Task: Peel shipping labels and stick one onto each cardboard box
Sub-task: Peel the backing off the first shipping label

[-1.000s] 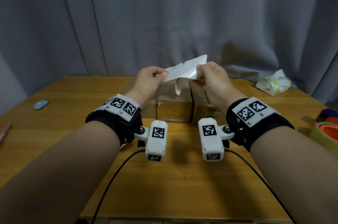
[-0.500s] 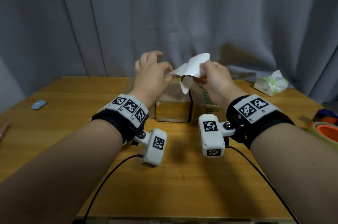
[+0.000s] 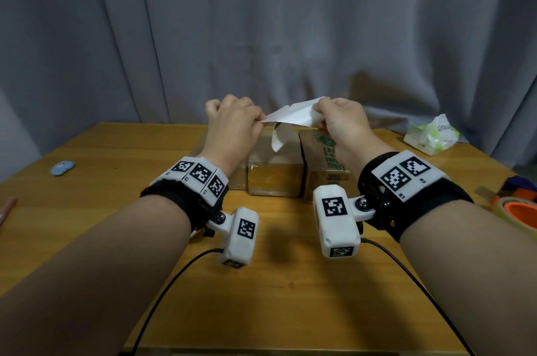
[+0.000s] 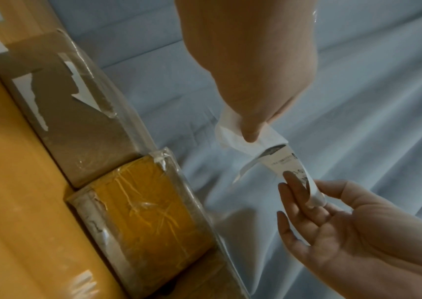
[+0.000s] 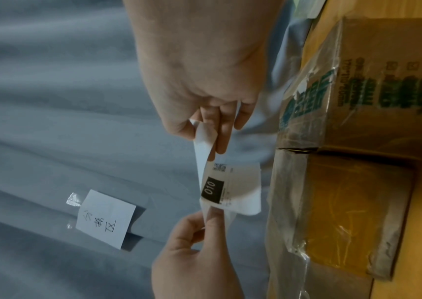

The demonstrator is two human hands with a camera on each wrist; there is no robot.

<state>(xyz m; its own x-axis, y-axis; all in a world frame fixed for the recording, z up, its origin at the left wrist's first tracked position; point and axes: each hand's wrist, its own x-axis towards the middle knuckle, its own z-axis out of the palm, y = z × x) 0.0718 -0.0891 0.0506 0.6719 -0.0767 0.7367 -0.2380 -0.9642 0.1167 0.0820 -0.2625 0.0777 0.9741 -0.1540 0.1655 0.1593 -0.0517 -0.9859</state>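
Head view: left hand [image 3: 232, 123] fingers, earlier spread, now pinch label [image 3: 293, 116]; right hand [image 3: 343, 120] grips.

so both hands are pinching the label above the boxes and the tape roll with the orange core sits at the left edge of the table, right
Not quite. The tape roll sits at the right edge of the table, not the left, as the head view shows. The rest holds: the left hand and right hand both pinch the label above the boxes.
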